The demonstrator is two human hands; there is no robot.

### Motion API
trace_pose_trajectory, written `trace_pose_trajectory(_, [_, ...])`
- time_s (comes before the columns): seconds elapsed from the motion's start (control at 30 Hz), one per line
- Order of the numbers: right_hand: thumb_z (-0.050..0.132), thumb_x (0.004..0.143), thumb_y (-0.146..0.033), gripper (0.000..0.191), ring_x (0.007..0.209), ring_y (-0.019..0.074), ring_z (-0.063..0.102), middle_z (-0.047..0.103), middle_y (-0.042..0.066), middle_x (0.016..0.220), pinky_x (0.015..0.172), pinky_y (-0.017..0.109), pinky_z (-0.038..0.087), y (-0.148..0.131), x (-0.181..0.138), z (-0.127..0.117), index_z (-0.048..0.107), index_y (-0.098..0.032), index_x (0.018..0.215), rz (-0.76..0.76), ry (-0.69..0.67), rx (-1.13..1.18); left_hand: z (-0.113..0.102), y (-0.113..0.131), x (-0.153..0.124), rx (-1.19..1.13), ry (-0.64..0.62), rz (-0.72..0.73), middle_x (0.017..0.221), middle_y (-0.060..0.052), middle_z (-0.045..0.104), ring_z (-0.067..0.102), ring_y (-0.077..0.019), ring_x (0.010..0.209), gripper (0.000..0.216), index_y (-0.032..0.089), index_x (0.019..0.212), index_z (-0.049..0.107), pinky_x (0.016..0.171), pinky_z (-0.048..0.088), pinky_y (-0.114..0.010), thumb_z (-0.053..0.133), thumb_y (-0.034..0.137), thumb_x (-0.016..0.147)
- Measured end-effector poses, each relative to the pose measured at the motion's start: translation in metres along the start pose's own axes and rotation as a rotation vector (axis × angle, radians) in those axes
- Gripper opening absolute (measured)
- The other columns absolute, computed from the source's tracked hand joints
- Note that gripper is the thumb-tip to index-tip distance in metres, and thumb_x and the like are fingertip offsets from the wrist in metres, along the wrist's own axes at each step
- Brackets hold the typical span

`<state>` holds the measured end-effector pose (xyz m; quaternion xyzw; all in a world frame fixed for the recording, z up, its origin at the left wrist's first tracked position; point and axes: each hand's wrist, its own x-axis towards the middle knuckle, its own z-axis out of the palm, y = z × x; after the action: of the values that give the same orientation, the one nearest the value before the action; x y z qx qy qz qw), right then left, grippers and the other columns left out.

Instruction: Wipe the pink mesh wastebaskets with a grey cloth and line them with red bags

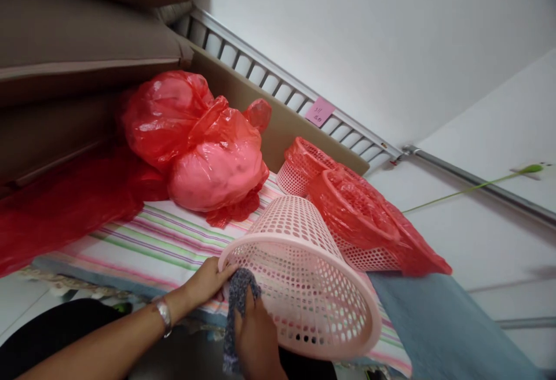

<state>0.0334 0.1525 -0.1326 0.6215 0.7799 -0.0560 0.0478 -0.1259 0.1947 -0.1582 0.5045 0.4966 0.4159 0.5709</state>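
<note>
A pink perforated plastic wastebasket [299, 218] lies on its side, its wide mouth turned toward me. My left hand [207, 281] grips its rim at the left, thumb over the edge. In my right hand [258, 333] is a dark grey cloth [238, 310], held against the inside of the rim close to the left thumb. Part of the right hand's grip is hidden behind the cloth. Beyond the basket, two more pink baskets with red plastic bags over them, a nearer one [365, 255] and a farther one [289, 180], lie tilted.
Stuffed red plastic bags [212, 165] sit at the back left, and a loose red bag [78, 206] spreads along the left. Everything rests on a striped cloth [174, 247] over a blue cover [443, 304]. Behind runs a metal rail [269, 70] with a pink note [320, 112].
</note>
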Motion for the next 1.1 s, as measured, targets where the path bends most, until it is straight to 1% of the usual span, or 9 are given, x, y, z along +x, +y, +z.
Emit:
trace_pose_trajectory(0.1, [0.035,0.089,-0.029,0.056,0.103,0.0267,0.061,0.057,0.017,0.123,0.087,0.035,0.048,0.002,0.014,-0.008,0.034,-0.013,0.142,0.027,0.016,0.022,-0.002,0.006,-0.002,0.039,0.045,0.039,0.052,-0.001,0.06,0.056,-0.0151,0.044,0.051,0.012,0.077,0.062,0.042,0.041,-0.023,0.043,0.06,0.082])
trace_pose_trajectory(0.2, [0.035,0.09,-0.035,0.054,0.096,0.0277,0.064,0.061,0.016,0.116,0.082,0.038,0.049,0.008,0.054,-0.023,0.036,-0.017,0.141,0.111,0.034,0.0,-0.005,0.016,-0.004,0.104,0.084,0.158,0.069,-0.004,0.067,0.059,-0.0166,0.064,0.046,0.012,0.081,0.066,0.059,0.044,-0.024,0.046,0.054,0.084])
trace_pose_trajectory(0.27, [0.033,0.091,-0.037,0.052,0.096,0.0285,0.063,0.063,0.017,0.112,0.081,0.04,0.049,0.015,0.089,-0.032,0.039,-0.016,0.138,0.173,0.038,-0.01,-0.008,0.024,-0.007,0.143,0.082,0.213,0.072,-0.003,0.067,0.057,-0.0169,0.068,0.046,0.012,0.082,0.067,0.063,0.043,-0.024,0.045,0.052,0.085])
trace_pose_trajectory(0.43, [0.024,0.094,-0.035,0.047,0.115,0.0276,0.054,0.056,0.013,0.128,0.092,0.038,0.043,0.038,0.165,-0.041,0.052,-0.018,0.128,0.234,0.027,0.019,-0.017,0.041,-0.011,0.177,0.035,0.208,0.057,0.002,0.052,0.044,-0.0114,0.056,0.05,0.012,0.068,0.064,0.05,0.033,-0.021,0.045,0.054,0.085])
trace_pose_trajectory(0.57, [0.018,0.095,-0.036,0.051,0.114,0.0288,0.054,0.056,0.015,0.127,0.092,0.04,0.042,0.046,0.186,-0.035,0.053,-0.016,0.126,0.271,0.03,0.029,-0.019,0.029,-0.009,-0.033,-0.01,0.122,0.056,0.002,0.054,0.046,-0.0105,0.049,0.047,0.012,0.08,0.065,0.046,0.036,-0.021,0.051,0.057,0.079])
trace_pose_trajectory(0.73, [0.019,0.096,-0.036,0.049,0.115,0.0258,0.054,0.054,0.014,0.13,0.091,0.036,0.042,0.045,0.182,-0.037,0.05,-0.018,0.129,0.243,0.05,0.032,-0.004,-0.006,-0.007,-0.159,-0.133,-0.056,0.046,0.0,0.057,0.053,-0.0123,0.039,0.05,0.011,0.068,0.062,0.043,0.043,-0.023,0.062,0.062,0.068])
trace_pose_trajectory(0.87, [0.027,0.095,-0.036,0.047,0.106,0.0277,0.059,0.06,0.019,0.119,0.086,0.037,0.044,0.038,0.163,-0.041,0.05,-0.011,0.127,0.215,0.054,0.002,0.004,-0.014,-0.003,-0.149,-0.067,-0.042,0.042,-0.001,0.056,0.053,-0.0129,0.035,0.057,0.013,0.066,0.06,0.037,0.04,-0.022,0.051,0.069,0.072])
trace_pose_trajectory(1.0, [0.032,0.093,-0.034,0.052,0.095,0.0303,0.063,0.061,0.023,0.113,0.079,0.038,0.048,0.022,0.107,-0.033,0.042,-0.006,0.135,0.167,0.054,-0.055,0.005,-0.01,0.0,-0.14,-0.031,-0.012,0.04,0.0,0.055,0.053,-0.0134,0.033,0.059,0.013,0.066,0.059,0.034,0.037,-0.02,0.049,0.071,0.072])
trace_pose_trajectory(1.1, [0.035,0.091,-0.032,0.054,0.099,0.0288,0.062,0.058,0.021,0.119,0.083,0.036,0.048,0.009,0.051,-0.017,0.036,-0.01,0.14,0.09,0.022,-0.056,0.005,-0.008,-0.001,-0.13,-0.021,-0.019,0.039,-0.002,0.055,0.052,-0.0131,0.032,0.063,0.013,0.059,0.058,0.034,0.037,-0.021,0.046,0.074,0.07])
